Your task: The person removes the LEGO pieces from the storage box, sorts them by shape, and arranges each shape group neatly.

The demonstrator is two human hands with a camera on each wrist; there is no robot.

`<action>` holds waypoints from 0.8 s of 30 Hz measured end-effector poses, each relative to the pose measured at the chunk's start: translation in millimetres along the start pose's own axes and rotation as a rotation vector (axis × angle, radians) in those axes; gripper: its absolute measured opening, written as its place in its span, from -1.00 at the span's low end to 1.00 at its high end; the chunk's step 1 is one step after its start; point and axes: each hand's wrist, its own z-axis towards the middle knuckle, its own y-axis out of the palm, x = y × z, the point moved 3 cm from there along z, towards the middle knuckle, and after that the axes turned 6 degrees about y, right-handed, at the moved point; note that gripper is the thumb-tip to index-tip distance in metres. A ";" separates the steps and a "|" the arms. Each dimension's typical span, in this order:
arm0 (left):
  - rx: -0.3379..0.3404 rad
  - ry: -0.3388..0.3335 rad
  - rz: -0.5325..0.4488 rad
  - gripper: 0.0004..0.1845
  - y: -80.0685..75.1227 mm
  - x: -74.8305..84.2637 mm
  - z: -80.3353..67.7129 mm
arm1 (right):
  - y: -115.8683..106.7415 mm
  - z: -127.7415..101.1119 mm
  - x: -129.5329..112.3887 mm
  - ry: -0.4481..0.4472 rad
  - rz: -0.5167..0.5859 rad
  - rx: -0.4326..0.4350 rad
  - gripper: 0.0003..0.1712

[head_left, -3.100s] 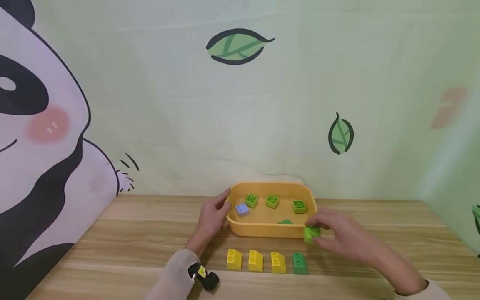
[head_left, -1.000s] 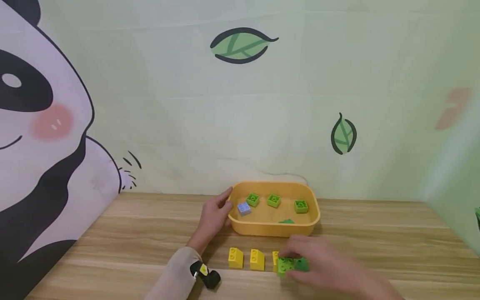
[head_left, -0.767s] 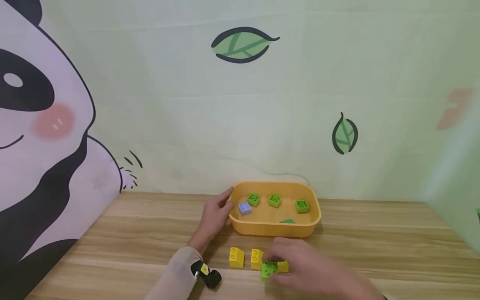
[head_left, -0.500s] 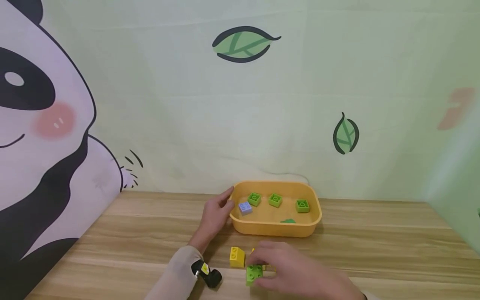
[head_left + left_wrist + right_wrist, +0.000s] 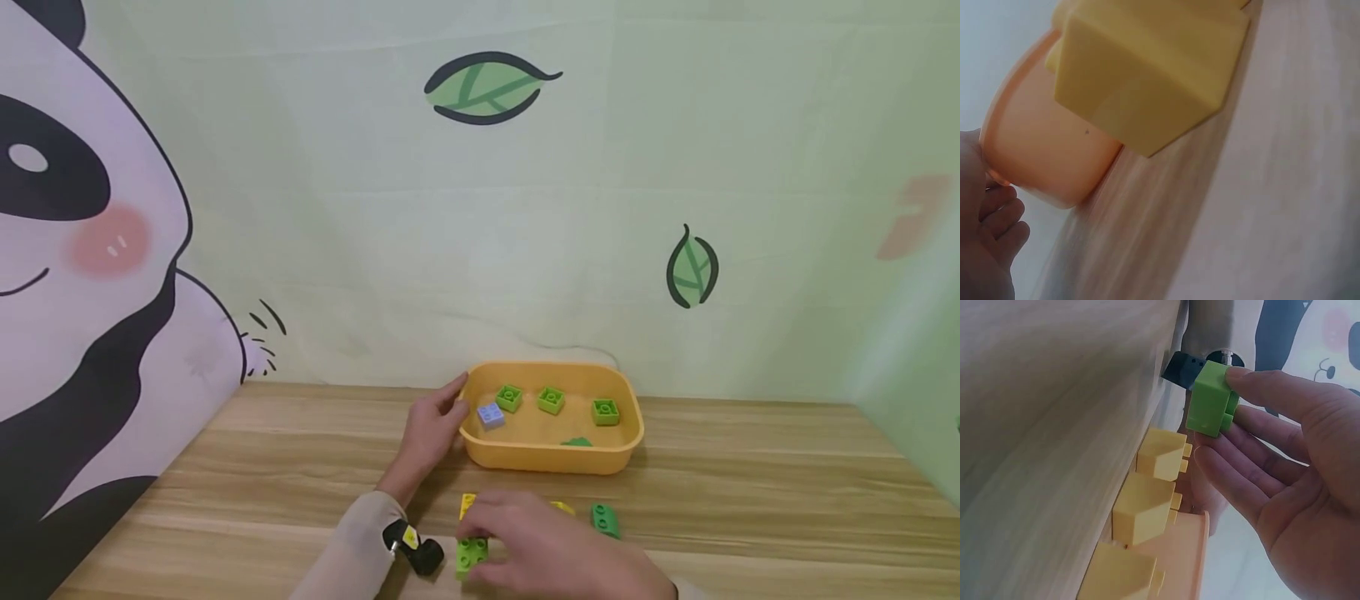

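Note:
My right hand point(image 5: 547, 542) pinches a light green toy building block point(image 5: 472, 557) between thumb and fingers, studs up, close to my left sleeve. In the right wrist view the same green block point(image 5: 1209, 400) is held clear of the tabletop. Behind that hand a row of yellow sloped blocks point(image 5: 467, 504) is mostly hidden; in the right wrist view several yellow blocks point(image 5: 1142, 509) stand in line. A dark green sloped block point(image 5: 604, 520) ends the row on the right. My left hand point(image 5: 427, 433) grips the left end of an orange tray point(image 5: 551, 458).
Inside the tray lie several light green blocks point(image 5: 551, 400) upside down, a blue-violet block point(image 5: 491, 416) and a dark green piece point(image 5: 577, 442) partly hidden by the front wall. A black wrist camera point(image 5: 412, 548) sits on my left sleeve. A printed wall cloth point(image 5: 360, 250) stands behind the wooden table point(image 5: 750, 467).
My right hand has carried the light green block from the tray's right front corner, leftward and nearer, past the row of blocks. The left hand stays at the tray.

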 end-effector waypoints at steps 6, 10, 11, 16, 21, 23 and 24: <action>-0.004 -0.004 0.001 -0.44 0.5 0.0 0.3 | 5.6 5.5 -1.2 -0.032 -0.048 0.015 -0.80; -0.002 -0.017 -0.005 -0.44 0.2 -0.1 0.2 | 10.3 9.6 1.3 -0.040 -0.041 0.004 -0.80; -0.002 -0.018 -0.004 -0.44 0.2 -0.2 0.3 | 11.3 10.2 2.3 -0.033 -0.039 -0.001 -0.80; -0.007 -0.016 -0.009 -0.44 0.5 0.4 -0.1 | 13.9 13.1 6.8 0.008 -0.026 -0.033 -0.78; -0.002 -0.013 -0.003 -0.44 0.7 0.3 0.2 | 15.8 15.0 9.7 0.032 -0.010 -0.061 -0.77; 0.001 -0.006 0.004 -0.45 0.1 0.9 0.2 | 16.5 15.7 10.5 0.040 -0.010 -0.066 -0.76; 0.001 -0.005 0.005 -0.45 -0.3 1.0 0.1 | 16.7 16.1 10.7 0.044 -0.011 -0.066 -0.76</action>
